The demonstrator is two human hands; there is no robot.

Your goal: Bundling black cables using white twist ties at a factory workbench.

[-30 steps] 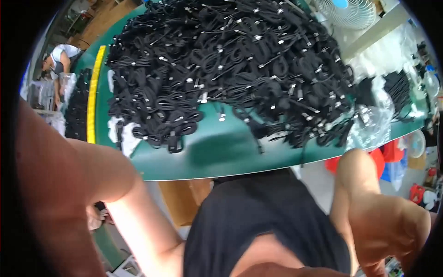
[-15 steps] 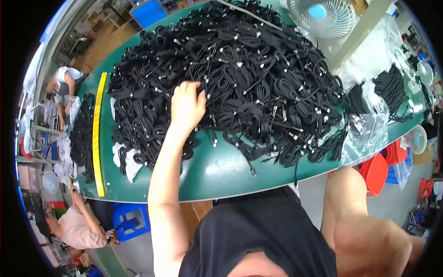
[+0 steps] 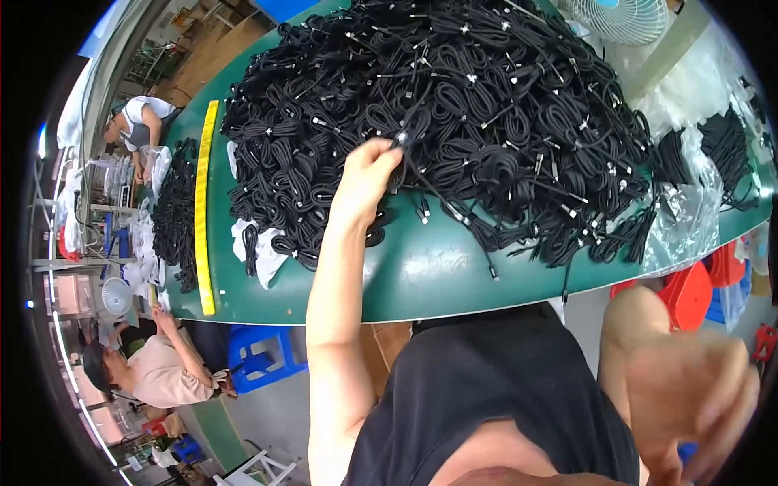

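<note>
A large heap of black cables [image 3: 519,121], coiled in bundles with silvery plug ends, covers most of the green table [image 3: 421,279]. My left hand [image 3: 363,180] reaches over the near side of the heap. Its thumb and fingers pinch a black cable [image 3: 415,130] close to a shiny end, and the cable stands up slightly from the rest. My right hand [image 3: 689,393] is off the table at the lower right, raised near my body. Motion smears its fingers, so whether anything is in them does not show.
A yellow strip [image 3: 204,211] divides the heap from a smaller cable pile [image 3: 174,219] at left. White fan [image 3: 620,16] and clear plastic bags [image 3: 685,219] lie right. Red stools [image 3: 687,296] and a blue stool [image 3: 263,356] stand by the table. Two people work at left.
The whole view has shifted, so the table appears further right and higher. My left hand now shows a cable lifted at its fingertips. My right hand has moved, with its fingers more in sight.
</note>
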